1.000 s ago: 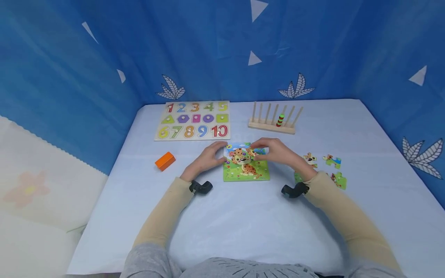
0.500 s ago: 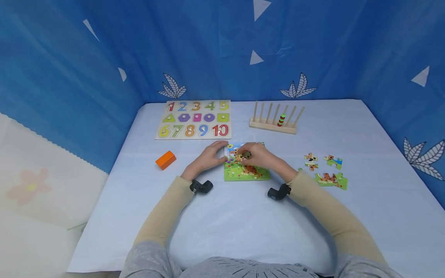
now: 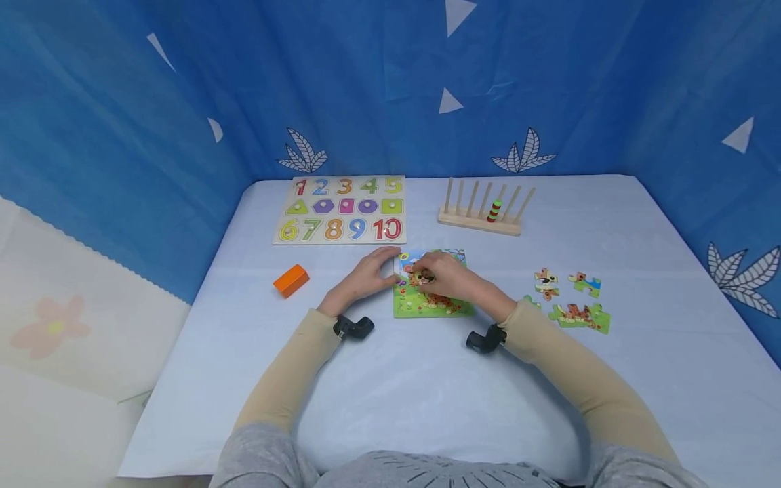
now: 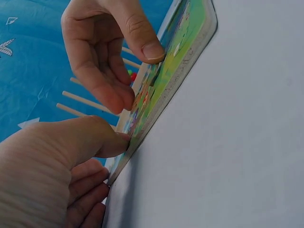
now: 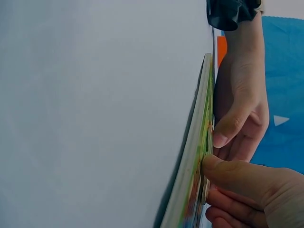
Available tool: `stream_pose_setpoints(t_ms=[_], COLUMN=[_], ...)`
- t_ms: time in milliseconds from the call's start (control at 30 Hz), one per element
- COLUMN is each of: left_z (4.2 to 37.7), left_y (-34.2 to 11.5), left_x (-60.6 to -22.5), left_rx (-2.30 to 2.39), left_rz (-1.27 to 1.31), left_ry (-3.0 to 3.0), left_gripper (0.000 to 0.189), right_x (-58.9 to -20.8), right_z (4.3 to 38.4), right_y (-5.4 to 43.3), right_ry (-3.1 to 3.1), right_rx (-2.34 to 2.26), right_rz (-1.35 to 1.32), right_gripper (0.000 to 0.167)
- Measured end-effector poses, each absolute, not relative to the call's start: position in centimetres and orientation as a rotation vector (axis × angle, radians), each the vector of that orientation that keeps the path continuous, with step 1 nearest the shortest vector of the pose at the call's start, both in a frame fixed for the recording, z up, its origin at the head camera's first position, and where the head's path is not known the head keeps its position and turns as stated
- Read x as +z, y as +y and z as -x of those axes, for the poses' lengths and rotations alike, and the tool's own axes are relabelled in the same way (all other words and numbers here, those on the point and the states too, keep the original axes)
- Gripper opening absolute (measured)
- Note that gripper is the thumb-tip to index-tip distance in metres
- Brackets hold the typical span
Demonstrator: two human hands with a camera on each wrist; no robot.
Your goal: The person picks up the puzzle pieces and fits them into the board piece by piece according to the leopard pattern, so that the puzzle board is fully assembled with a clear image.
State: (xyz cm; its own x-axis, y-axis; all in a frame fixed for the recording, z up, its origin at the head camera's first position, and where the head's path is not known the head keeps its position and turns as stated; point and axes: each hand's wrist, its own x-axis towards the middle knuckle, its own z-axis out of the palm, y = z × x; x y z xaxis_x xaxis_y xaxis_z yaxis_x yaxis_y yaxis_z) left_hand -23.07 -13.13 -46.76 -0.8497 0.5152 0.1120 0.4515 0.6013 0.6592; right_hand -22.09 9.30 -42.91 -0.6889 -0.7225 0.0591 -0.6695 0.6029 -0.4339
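Note:
A jigsaw board (image 3: 405, 311) with a spotted cartoon animal on green grass lies flat on the table in the head view. My left hand (image 3: 366, 276) grips its left edge, the thumb (image 4: 114, 142) on top and the fingers curled at the side. Over the board's middle is my right hand (image 3: 454, 276), pinching a puzzle piece (image 5: 205, 189) between thumb and fingertips. That piece is low against the picture; whether it is seated cannot be told. The right fingers hide part of the animal's face.
Several loose puzzle pieces (image 3: 546, 283) lie right of the board. Behind stand a number-and-shape board (image 3: 278, 227) and a wooden peg rack (image 3: 470, 221) with red and green rings on one peg. An orange block (image 3: 291, 281) lies at left.
My right hand has moved left and down from the board's upper right to its middle with the puzzle piece, uncovering loose pieces at right. The left hand stays at the edge.

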Motion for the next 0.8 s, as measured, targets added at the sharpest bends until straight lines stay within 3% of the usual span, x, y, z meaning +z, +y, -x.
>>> stream_pose_setpoints(t_ms=[800], left_z=[22.81], left_y=[-12.68], left_x=[-46.44], left_rx=[1.074], left_rz=[-0.791], left_ry=[2.741], left_gripper=[0.061], right_x=[-43.18], right_z=[22.08], right_y=[9.04], right_ry=[2.694], right_rx=[-0.652], right_rz=[1.207], right_gripper=[0.039])
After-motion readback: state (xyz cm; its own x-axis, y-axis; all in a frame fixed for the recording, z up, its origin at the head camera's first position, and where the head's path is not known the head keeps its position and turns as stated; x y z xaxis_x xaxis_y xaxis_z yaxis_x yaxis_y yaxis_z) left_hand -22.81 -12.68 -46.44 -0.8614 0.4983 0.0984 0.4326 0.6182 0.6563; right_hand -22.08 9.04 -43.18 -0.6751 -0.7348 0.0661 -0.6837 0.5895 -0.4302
